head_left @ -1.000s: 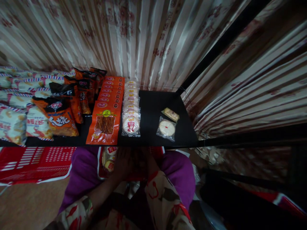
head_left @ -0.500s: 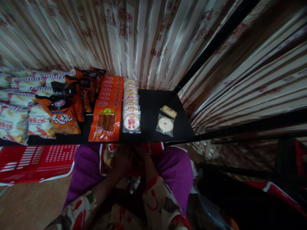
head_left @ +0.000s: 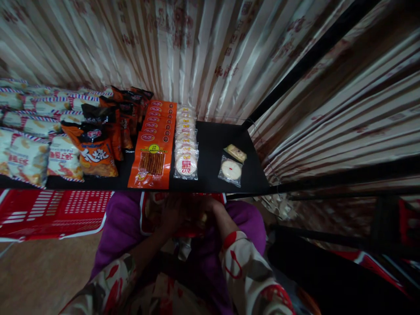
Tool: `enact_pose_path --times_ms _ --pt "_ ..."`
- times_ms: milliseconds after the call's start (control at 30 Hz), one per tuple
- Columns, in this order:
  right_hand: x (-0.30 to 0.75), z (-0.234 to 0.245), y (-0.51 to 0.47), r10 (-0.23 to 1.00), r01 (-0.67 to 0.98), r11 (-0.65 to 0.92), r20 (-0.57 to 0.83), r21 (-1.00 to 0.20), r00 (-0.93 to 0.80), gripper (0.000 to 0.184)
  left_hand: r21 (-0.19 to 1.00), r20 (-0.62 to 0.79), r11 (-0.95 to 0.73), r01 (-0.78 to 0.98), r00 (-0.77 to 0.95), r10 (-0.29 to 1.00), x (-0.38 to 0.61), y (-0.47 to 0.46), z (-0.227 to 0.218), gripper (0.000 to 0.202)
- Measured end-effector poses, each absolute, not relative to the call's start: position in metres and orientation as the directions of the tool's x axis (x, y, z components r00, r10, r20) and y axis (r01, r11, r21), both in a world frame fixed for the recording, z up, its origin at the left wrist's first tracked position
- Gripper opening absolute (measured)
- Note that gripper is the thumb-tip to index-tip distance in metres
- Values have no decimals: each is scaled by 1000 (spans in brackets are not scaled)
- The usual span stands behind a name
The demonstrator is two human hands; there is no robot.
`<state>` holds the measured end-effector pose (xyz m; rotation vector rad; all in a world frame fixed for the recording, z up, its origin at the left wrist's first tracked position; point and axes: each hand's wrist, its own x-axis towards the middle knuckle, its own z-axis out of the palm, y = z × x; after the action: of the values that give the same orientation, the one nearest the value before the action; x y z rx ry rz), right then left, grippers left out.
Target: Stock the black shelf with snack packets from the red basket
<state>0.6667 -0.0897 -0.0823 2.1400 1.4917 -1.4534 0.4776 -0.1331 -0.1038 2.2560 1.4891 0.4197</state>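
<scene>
Both my hands are low in my lap, just under the front edge of the black shelf [head_left: 210, 148]. My left hand [head_left: 170, 215] lies on a red snack bag [head_left: 152, 216] that rests on my purple trousers. My right hand [head_left: 210, 211] is beside it with a small yellowish item at the fingers; the dim light hides the grip. On the shelf above lie a row of round rice cracker packs [head_left: 186, 164], orange stick-snack packs [head_left: 151, 162], and two loose small packs: a round one [head_left: 230, 170] and a rectangular one [head_left: 236, 153].
Orange-black chip bags [head_left: 93, 151] and white striped snack bags [head_left: 28, 157] fill the shelf's left part. A red plastic basket [head_left: 49, 212] sits on the floor at left. Striped curtains hang behind and to the right. Black shelf bars cross at right.
My view has shifted slightly right and down. My right hand has moved a little right and its wrist shows more; both hands stay in my lap on the red bag.
</scene>
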Motion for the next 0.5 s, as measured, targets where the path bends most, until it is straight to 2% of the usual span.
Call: enact_pose_path --times_ms 133,233,300,367,433,500 --pt "671 -77 -87 621 903 -400 -771 -156 142 21 502 11 -366 784 418 909 478 -133 -103 40" --pt "665 -73 -87 668 936 -344 -720 -78 186 19 511 21 -332 793 375 927 479 -133 -103 41" --pt "657 -72 -88 710 952 -288 -689 -101 142 23 519 24 -316 794 356 934 479 -133 -105 41" --pt "646 -72 -93 735 961 -209 -677 -180 33 26 527 18 -308 792 352 936 479 -132 -106 42" --pt "634 -75 -102 732 958 -128 -677 -256 -83 28 526 5 -296 797 345 939 479 -132 -107 42" --pt "623 -79 -111 721 959 -65 -677 -276 -146 31 518 -16 -283 807 340 940 478 -132 -106 40"
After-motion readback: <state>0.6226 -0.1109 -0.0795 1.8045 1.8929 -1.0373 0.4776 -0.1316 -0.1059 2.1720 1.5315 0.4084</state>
